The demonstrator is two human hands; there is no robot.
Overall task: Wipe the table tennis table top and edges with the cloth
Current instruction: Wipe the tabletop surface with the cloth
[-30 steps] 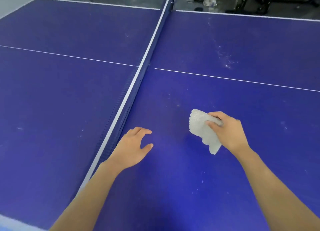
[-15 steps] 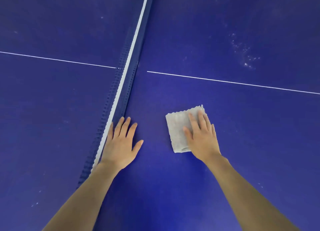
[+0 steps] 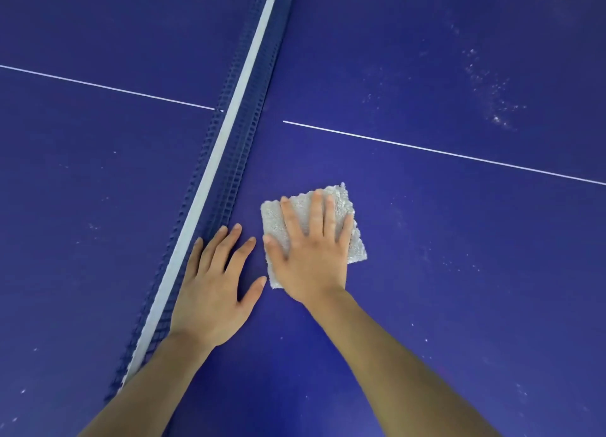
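Two bare hands are recorded lying flat on the dark blue table tennis table top (image 3: 459, 272), both on the half to the right of the net.

The left hand (image 3: 213, 292) is laid palm down directly on the blue surface. Its fingers are straight and slightly spread, its thumb is angled out to the right, and nothing is held in it. Its outer edge lies just beside the foot of the blue mesh net with a white top band (image 3: 242, 85); contact with the mesh cannot be confirmed.

The right hand (image 3: 314, 256) is pressed palm down on the small, pale grey, roughly square fluffy cloth (image 3: 303, 207). Its fingers are straight and spread over the fabric, not curled round it.

The cloth is spread flat on the table top, near the net and on the near side of the thin white centre line (image 3: 426, 149), apart from that line. Its far corners and right-hand edge are left uncovered by the hand. The left thumb tip is found very close to the cloth's near left corner; whether they touch cannot be told.

Pale dust specks (image 3: 492, 102) are noted on the right half, thickest beyond the centre line at the far right. Finer specks are scattered over the near surface to the right of the right forearm. Both forearms are bare and enter from the bottom edge.
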